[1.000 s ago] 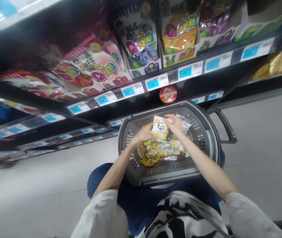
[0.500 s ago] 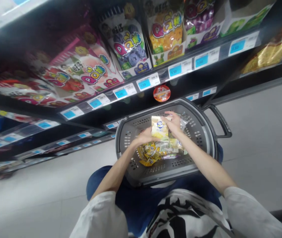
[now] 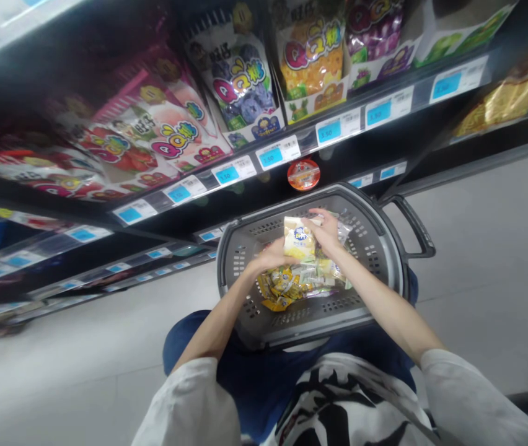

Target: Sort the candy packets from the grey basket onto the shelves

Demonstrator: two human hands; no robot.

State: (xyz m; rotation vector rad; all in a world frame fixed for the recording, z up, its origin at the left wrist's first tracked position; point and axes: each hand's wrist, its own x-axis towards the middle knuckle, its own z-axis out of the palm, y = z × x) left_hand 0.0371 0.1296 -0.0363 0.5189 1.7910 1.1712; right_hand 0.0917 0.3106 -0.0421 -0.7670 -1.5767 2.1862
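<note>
Over the grey shopping basket (image 3: 236, 322) I hold up a small pale-yellow and white snack packet (image 3: 299, 240) with a blue logo, its printed front facing me. My left hand (image 3: 271, 255) is closed on the packet's left and lower edge. Closed at its upper right edge is my right hand (image 3: 325, 228), with the thumb side on the packet. Below my hands, yellow wrapped packets (image 3: 282, 282) lie in the basket, and clear-wrapped packs (image 3: 329, 271) lie to their right. My fingers partly hide the contents.
A shelf of gummy candy bags (image 3: 243, 83) with a row of price tags (image 3: 277, 153) runs just beyond the basket. An orange round label (image 3: 303, 174) hangs under the shelf edge. The basket's handle (image 3: 415, 229) sticks out to the right, above pale floor tiles (image 3: 491, 248).
</note>
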